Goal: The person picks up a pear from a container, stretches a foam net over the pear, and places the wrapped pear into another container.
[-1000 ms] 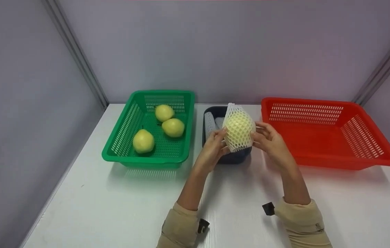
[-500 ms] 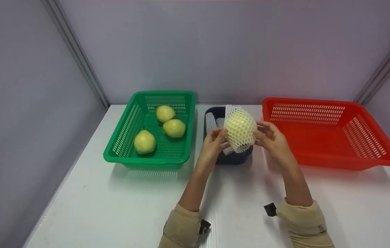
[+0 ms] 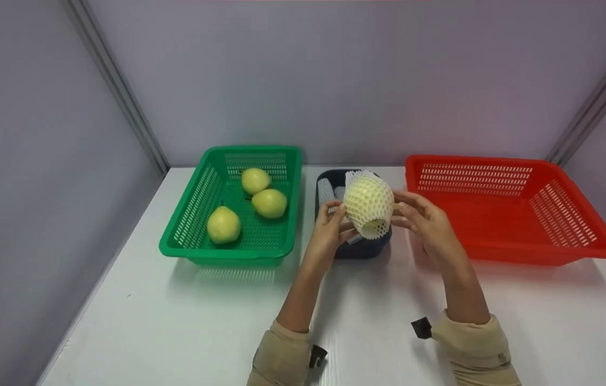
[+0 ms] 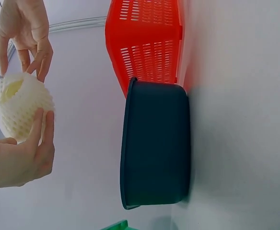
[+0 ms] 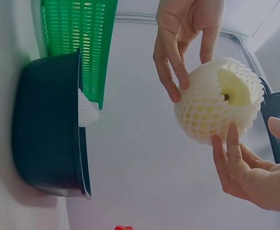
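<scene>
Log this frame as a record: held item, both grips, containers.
held: yellow fruit in white foam net, raised higher than the dark bin
net opening: bare fruit showing
left grip: holding netted fruit
right grip: same fruit, opposite side
green basket: three unnetted fruits
dark bin: white netting
red basket: right of bin

No lettering, label or number we can read, a small dark mark on the right sleeve, too tiny for us to decipher
</scene>
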`<control>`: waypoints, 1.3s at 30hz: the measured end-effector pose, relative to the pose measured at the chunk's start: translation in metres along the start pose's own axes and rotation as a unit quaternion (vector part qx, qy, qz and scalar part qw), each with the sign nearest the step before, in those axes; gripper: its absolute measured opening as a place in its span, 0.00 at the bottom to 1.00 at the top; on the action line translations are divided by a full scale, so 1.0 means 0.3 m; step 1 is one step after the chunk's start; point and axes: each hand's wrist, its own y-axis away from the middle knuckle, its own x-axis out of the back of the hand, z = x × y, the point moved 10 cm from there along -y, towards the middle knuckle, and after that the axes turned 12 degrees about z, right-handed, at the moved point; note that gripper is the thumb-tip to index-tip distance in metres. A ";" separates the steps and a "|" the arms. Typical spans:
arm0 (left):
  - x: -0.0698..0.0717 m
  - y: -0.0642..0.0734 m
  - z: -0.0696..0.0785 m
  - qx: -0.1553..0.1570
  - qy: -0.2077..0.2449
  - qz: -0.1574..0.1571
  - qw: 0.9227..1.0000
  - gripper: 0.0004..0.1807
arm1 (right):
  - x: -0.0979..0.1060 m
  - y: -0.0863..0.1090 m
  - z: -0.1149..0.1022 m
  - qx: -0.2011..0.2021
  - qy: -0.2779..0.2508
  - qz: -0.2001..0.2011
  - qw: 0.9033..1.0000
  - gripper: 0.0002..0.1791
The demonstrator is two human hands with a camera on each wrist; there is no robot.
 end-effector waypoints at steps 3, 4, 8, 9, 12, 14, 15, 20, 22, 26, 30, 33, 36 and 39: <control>-0.001 -0.003 -0.003 0.011 -0.003 0.000 1.000 0.16 | 0.005 0.005 -0.010 0.009 -0.005 0.003 1.000 0.23; -0.002 -0.003 -0.003 0.015 -0.004 -0.003 1.000 0.17 | 0.006 0.006 -0.012 0.010 -0.004 0.003 1.000 0.22; -0.007 -0.001 -0.011 0.031 -0.011 -0.012 0.999 0.25 | 0.005 0.009 -0.013 0.008 0.002 0.002 1.000 0.20; -0.010 0.001 -0.014 0.036 -0.010 -0.016 0.999 0.27 | 0.000 0.010 -0.014 0.007 0.001 -0.003 1.000 0.20; -0.021 0.003 -0.021 0.050 0.013 -0.033 0.998 0.30 | -0.020 0.017 -0.012 0.006 0.009 -0.026 1.000 0.19; -0.030 0.003 -0.023 0.055 0.036 -0.046 0.997 0.31 | -0.036 0.024 -0.010 0.006 0.019 -0.044 0.999 0.18; -0.034 0.002 -0.023 0.057 0.048 -0.052 0.996 0.31 | -0.043 0.029 -0.009 0.005 0.026 -0.052 0.998 0.18; -0.026 -0.004 -0.019 0.054 0.056 -0.041 0.996 0.30 | -0.077 0.045 -0.005 0.005 0.042 -0.087 0.995 0.16; -0.020 -0.005 -0.014 0.047 0.045 -0.032 0.997 0.30 | -0.083 0.047 -0.003 0.002 0.044 -0.093 0.995 0.15; -0.024 0.004 0.005 0.023 0.025 -0.034 0.999 0.29 | -0.073 0.046 -0.002 -0.005 0.057 -0.079 0.995 0.14; -0.055 0.025 0.014 0.014 0.010 -0.071 0.997 0.30 | -0.042 0.037 -0.005 -0.009 0.059 -0.039 0.997 0.14; -0.079 0.035 0.007 0.022 0.007 -0.097 0.995 0.30 | -0.025 0.028 -0.003 -0.012 0.062 -0.018 0.998 0.15; -0.079 0.036 -0.004 0.037 0.005 -0.094 0.995 0.28 | -0.018 0.022 0.006 -0.017 0.072 -0.012 0.997 0.17; -0.063 0.031 -0.010 0.049 0.020 -0.073 0.996 0.27 | -0.014 0.016 0.014 -0.022 0.083 -0.010 0.996 0.20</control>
